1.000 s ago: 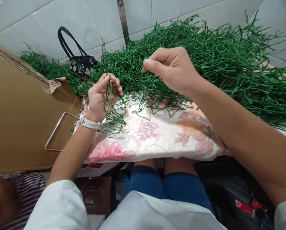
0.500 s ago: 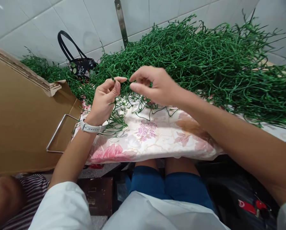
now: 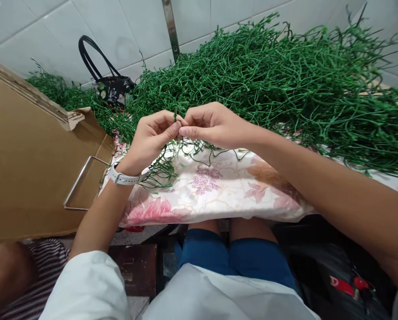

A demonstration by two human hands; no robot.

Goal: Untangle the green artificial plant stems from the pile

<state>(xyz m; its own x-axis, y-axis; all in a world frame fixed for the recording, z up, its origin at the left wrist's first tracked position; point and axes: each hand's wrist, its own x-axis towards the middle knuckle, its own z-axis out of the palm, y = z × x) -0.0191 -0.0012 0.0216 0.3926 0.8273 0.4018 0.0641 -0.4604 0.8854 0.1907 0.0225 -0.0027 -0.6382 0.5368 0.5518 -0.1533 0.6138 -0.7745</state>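
My left hand (image 3: pixel 157 135) pinches a thin green artificial stem (image 3: pixel 175 116) between thumb and forefinger, over the near side of the table. Thumb and fingers of my right hand (image 3: pixel 215 126) are closed at the same spot, their tips touching those of the left. Whatever lies between the right fingertips is too small to make out. Under the left wrist lies a small bunch of green stems (image 3: pixel 162 171) on the flowered tablecloth (image 3: pixel 205 182). Right behind both hands rises a large heap of green stems (image 3: pixel 252 75).
At the left a tall cardboard box (image 3: pixel 35 164) stands beside the table, with a bent metal rod (image 3: pixel 77 182) by it. A black flowered handbag (image 3: pixel 114 91) sits among the stems near the tiled wall (image 3: pixel 145 26). Another person's striped clothing (image 3: pixel 48 271) shows at lower left.
My right hand has come in from the right, its fingertips meeting the left ones. My left hand has shifted slightly right and down, still pinching the stem.
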